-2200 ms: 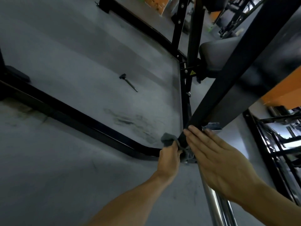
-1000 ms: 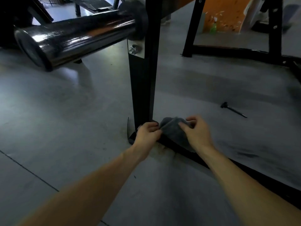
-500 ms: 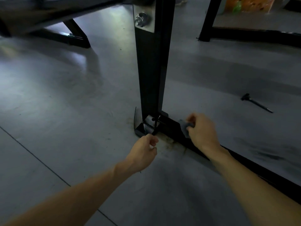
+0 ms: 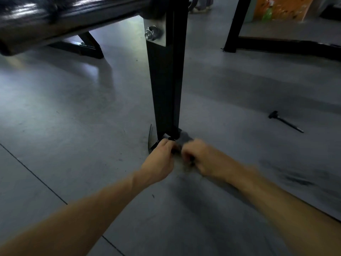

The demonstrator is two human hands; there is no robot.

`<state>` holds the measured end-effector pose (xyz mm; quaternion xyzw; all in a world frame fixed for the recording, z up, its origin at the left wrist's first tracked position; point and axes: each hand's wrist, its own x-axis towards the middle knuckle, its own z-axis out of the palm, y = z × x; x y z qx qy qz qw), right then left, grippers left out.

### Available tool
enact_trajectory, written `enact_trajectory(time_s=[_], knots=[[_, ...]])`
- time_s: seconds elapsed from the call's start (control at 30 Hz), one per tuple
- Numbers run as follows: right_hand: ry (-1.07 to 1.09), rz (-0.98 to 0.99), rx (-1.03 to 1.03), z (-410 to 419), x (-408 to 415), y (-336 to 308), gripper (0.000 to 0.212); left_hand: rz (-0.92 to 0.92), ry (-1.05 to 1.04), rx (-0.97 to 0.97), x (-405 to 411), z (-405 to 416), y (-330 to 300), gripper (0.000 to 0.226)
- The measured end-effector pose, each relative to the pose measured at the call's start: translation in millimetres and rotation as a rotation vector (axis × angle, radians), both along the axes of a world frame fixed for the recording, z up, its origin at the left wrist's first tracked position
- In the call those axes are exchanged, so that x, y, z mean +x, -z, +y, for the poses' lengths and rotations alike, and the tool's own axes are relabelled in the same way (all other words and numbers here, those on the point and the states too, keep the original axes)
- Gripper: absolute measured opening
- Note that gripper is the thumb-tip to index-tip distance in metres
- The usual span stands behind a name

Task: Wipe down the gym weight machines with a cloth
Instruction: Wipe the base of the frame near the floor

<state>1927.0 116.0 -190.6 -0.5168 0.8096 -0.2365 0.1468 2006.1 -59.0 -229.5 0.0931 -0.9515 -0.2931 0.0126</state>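
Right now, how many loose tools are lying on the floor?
1. A black pin lies on the floor, right of the black post, away from both hands. Others may be hidden.

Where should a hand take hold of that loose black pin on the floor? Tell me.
Grip the pin by its knobbed head at the upper-left end, coming from above: the thin shaft lies flat on the floor, while the wider head stands proud and has bare floor all around.
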Motion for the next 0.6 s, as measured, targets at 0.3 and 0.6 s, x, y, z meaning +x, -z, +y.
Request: enact_trajectory(time_s=[0.3,0.6], knots=[[0.611,0.204,0.118,-16.7,-9.1,35.2,0.056,-0.102,0.092,-0.193,17.6,-13.4,2.8,0.044],[0.652,0.623,0.343,-81.6,-13.5,98.3,0.042,-0.009,0.163,-0.408,20.8,-25.1,-3.3,0.044]])
